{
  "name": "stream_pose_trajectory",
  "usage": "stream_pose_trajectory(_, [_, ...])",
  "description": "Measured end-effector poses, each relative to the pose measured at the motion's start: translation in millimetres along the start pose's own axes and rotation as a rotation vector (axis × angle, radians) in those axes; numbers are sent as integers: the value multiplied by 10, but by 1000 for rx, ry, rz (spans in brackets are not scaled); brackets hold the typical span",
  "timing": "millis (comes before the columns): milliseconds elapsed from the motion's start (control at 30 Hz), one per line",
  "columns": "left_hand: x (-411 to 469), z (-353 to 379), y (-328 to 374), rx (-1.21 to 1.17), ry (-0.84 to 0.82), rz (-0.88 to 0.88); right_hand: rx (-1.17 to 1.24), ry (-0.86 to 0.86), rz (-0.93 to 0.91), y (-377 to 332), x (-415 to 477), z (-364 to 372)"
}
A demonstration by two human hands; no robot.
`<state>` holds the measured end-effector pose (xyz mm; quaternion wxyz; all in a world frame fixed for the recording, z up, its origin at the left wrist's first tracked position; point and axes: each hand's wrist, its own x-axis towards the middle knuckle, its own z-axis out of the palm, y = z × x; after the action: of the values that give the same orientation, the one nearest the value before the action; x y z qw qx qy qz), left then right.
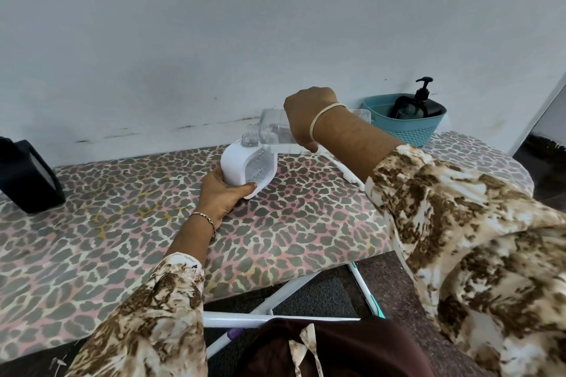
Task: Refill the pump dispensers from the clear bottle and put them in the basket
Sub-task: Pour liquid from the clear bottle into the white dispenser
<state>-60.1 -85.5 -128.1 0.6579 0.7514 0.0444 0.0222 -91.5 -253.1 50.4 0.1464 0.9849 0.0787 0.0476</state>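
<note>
Plainly this is the pouring step. The right hand (306, 116) grips the clear bottle (272, 128) from above, its fingers curled round it and mostly hidden. The bottle is tipped on its side, mouth just above the open neck of the white dispenser (235, 162), which stands mid-board (122, 239). The left hand (222, 196) steadies the dispenser low down, thumb on its near face, fingers curled round its left side. Next, I judge, the mouth must be kept over that narrow neck, then a pump fitted. A black dispenser (413, 107) already stands in the basket (410, 128), far right.

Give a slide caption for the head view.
Right hand tilts clear bottle over open white dispenser held by left hand; black dispenser in basket.
</note>
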Motion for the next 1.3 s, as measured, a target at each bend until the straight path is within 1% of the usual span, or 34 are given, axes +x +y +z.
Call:
stream_pose_trajectory(900, [10, -1, -19, 7, 9, -1, 37, 12, 10, -12, -32, -20])
stream_pose_trajectory(1300, [22, -4, -23, 1, 0, -8, -4, 14, -4, -15, -5, -11])
